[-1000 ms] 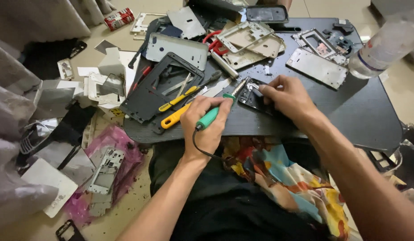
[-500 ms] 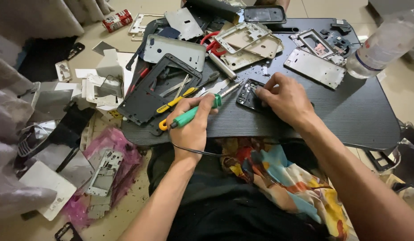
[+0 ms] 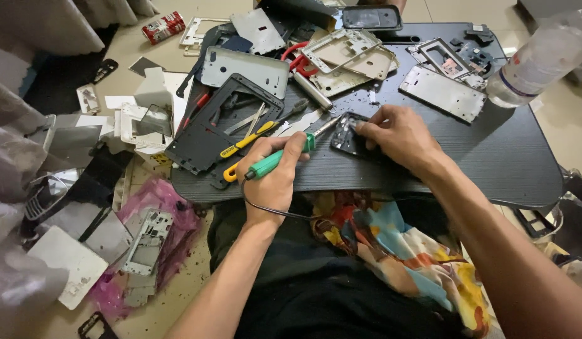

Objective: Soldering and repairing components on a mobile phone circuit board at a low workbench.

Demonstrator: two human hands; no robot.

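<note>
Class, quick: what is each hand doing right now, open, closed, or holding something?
Left hand: closed around the green-handled tool.
Right hand: fingers curled, pressing down on the small dark phone part on the black table.

phone parts [image 3: 443, 93] on black table [image 3: 491, 163]

Left hand [image 3: 275, 179] grips green-handled soldering iron [image 3: 281, 158]; right hand [image 3: 397, 135] pins small dark phone part [image 3: 347, 134] on black table [image 3: 491, 157].

Single head view: I look steeply down from above the lap, facing forward over the dark table [image 3: 491, 163], close in; floor clutter at left edge, forearms entering from the bottom
</note>
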